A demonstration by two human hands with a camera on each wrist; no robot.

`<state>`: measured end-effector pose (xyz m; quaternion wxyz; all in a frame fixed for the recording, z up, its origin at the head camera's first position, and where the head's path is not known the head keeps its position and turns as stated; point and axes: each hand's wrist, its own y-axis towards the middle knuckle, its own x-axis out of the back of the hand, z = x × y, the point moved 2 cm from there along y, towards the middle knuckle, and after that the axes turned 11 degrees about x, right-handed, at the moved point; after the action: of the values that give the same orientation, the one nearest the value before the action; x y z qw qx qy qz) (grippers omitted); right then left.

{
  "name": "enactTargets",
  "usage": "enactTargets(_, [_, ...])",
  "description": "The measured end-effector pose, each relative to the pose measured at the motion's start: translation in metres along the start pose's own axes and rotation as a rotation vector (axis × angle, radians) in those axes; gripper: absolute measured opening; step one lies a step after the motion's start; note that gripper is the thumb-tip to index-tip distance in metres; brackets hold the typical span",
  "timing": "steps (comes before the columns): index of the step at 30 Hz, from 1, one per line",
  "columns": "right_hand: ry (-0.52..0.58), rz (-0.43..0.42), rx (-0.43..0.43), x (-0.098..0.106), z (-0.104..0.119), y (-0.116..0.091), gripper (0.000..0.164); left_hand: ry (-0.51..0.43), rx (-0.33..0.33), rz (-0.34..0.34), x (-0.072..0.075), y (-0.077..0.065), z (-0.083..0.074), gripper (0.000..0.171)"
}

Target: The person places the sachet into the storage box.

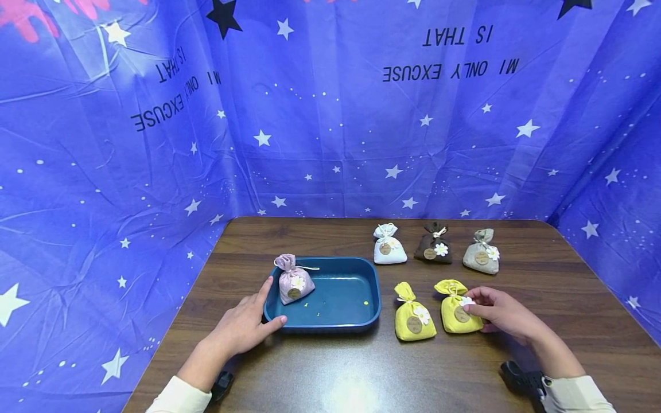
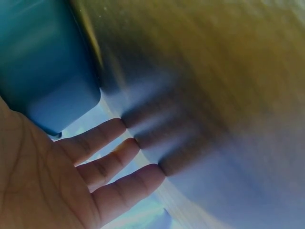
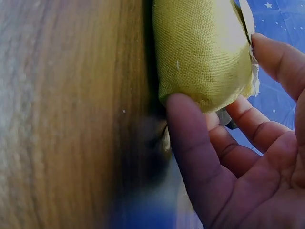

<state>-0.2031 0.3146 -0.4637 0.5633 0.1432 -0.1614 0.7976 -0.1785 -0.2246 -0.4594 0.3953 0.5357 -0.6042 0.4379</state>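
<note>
My right hand [image 1: 503, 312] holds the right side of a yellow drawstring sachet [image 1: 457, 322], thumb over its white flower and the other fingers at its side and lower edge. Seen from the right wrist, the sachet's woven cloth [image 3: 202, 52] sits between the thumb and the fingers. A second yellow sachet [image 1: 404, 328] stands just left of it. My left hand [image 1: 240, 324] lies at the left end of a blue tray [image 1: 330, 328], fingers extended along the rim and thumb at the front corner. Inside the tray, a pink sachet [image 1: 288, 281] leans on the left wall.
Along the back of the wooden table [image 1: 310, 367] stand a white sachet [image 1: 389, 255], a dark brown one [image 1: 423, 244] and a grey-beige one [image 1: 472, 258]. Small yellow bits lie on the tray's floor. A blue star-printed cloth [image 1: 330, 126] hangs behind and at both sides.
</note>
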Motion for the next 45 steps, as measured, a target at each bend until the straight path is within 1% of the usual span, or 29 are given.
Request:
enactTargets(4, [-0.01,-0.002,0.005,-0.0005,-0.0005,0.0013,0.043,0.0,0.005,-0.002,0.0009,-0.0005,-0.0006,0.096])
enactTargets(13, [-0.001,-0.003,0.02,-0.0016,-0.0028,0.0039,0.043,0.004,-0.016,-0.024,0.001,-0.0018,-0.0016,0.094])
enactTargets(25, [-0.023,-0.03,0.03,-0.0019,-0.0041,0.0049,0.04,0.0,-0.008,-0.024,-0.0014,-0.0003,0.0003,0.096])
enactTargets(34, [-0.042,-0.054,0.016,-0.0031,-0.0079,0.0052,0.039,-0.002,-0.004,-0.021,-0.0009,-0.0001,-0.0001,0.095])
enactTargets(45, [-0.036,-0.068,0.028,-0.0038,-0.0066,0.0045,0.036,0.0,-0.007,-0.013,-0.0013,0.0,0.0007,0.096])
